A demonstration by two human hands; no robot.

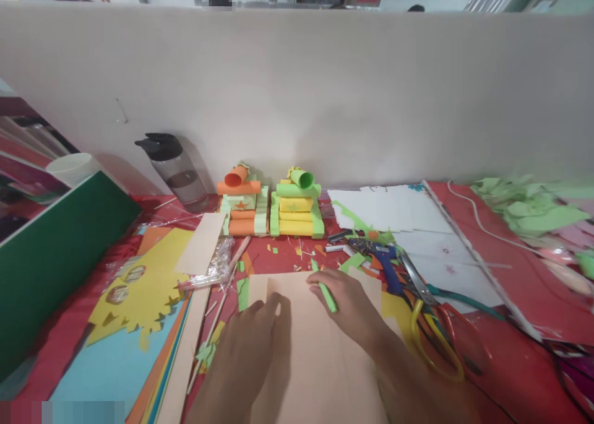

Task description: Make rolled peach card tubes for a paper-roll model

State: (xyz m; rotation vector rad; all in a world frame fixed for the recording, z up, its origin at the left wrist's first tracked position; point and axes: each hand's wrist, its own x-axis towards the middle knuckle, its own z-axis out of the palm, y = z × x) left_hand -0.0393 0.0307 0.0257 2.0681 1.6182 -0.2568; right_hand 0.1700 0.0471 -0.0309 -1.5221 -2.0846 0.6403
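Note:
A pale peach sheet of paper [320,362] lies in front of me over other sheets. My left hand [253,334] rests on its left side, fingers stretched forward, palm down. In my right hand [346,297] is a slim light-green pen-like tool [328,294]; its exact kind is hard to make out. That hand is at the sheet's upper right part. Beyond the sheet stand two paper tank models: an orange and pale green one [242,206] on the left, a yellow and green one [297,208] on the right.
To the right lie a blue glue gun [383,250], scissors with yellow handles [436,337] and white sheets [394,210]. On the left are a water bottle [179,173], a yellow cut-out sheet [143,288], coloured papers and a green board [69,257]. A pale partition [297,96] rises behind.

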